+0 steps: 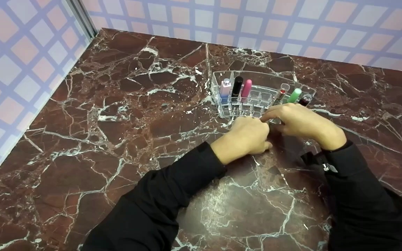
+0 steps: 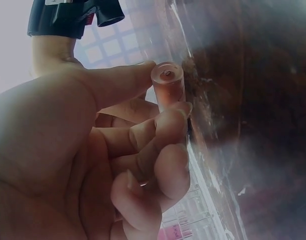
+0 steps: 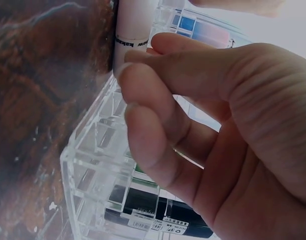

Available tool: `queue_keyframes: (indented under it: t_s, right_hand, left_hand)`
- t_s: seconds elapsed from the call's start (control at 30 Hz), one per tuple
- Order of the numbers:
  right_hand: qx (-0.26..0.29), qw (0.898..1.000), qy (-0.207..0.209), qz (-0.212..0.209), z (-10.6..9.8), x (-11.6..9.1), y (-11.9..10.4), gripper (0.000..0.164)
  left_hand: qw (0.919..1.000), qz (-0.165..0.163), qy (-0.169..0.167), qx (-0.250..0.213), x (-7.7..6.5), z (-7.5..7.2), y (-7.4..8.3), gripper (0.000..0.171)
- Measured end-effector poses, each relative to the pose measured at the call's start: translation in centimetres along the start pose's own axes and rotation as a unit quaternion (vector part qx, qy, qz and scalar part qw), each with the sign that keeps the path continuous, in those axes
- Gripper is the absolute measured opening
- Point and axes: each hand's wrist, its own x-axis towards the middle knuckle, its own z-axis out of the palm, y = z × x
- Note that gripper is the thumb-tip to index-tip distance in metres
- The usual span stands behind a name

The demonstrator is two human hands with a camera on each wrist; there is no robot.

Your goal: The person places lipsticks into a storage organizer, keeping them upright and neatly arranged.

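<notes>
My left hand [image 1: 250, 134] pinches a slim lip gloss tube [image 2: 168, 92] between thumb and forefinger; its round end is clear and its body looks peach. In the right wrist view the same tube [image 3: 134, 22] shows pale pink with small black lettering. My right hand [image 1: 302, 122] has its thumb and fingertips on the lettered end, curled as in a pinch, though the grip is partly hidden. Both hands meet just in front of a clear curved cosmetics organizer [image 1: 226, 112]. In the head view the hands cover the tube.
In the organizer stand a pink-and-blue tube [image 1: 225, 90], a black tube [image 1: 237, 87], a bright pink tube [image 1: 246, 90], a clear tube with red [image 1: 280, 94], a green-capped tube [image 1: 295, 95] and a dark-capped one [image 1: 305, 99]. Checkered panels [image 1: 187, 17] border the marbled table [image 1: 117, 139].
</notes>
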Motion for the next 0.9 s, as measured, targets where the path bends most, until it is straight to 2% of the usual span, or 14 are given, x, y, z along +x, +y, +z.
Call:
queue_keyframes:
  t_s: [0.27, 0.5, 0.7, 0.9]
  right_hand:
    - [0.005, 1.000, -0.011, 0.003, 0.24, 0.14, 0.13, 0.031]
    - [0.006, 1.000, -0.020, 0.013, 0.22, 0.13, 0.04, 0.031]
    - [0.009, 0.999, -0.033, 0.020, 0.21, 0.08, -0.12, 0.028]
    - [0.007, 0.999, -0.038, 0.024, 0.32, 0.06, -0.27, 0.026]
  left_hand:
    - [0.9999, -0.006, -0.012, 0.001, 0.06, 0.03, -0.22, 0.035]
    - [0.9988, 0.005, -0.045, 0.018, 0.10, -0.16, -0.45, 0.028]
    - [0.9973, 0.011, -0.072, 0.013, 0.07, -0.24, -0.65, 0.028]
    - [0.9965, 0.004, -0.083, 0.007, 0.04, -0.28, -0.73, 0.038]
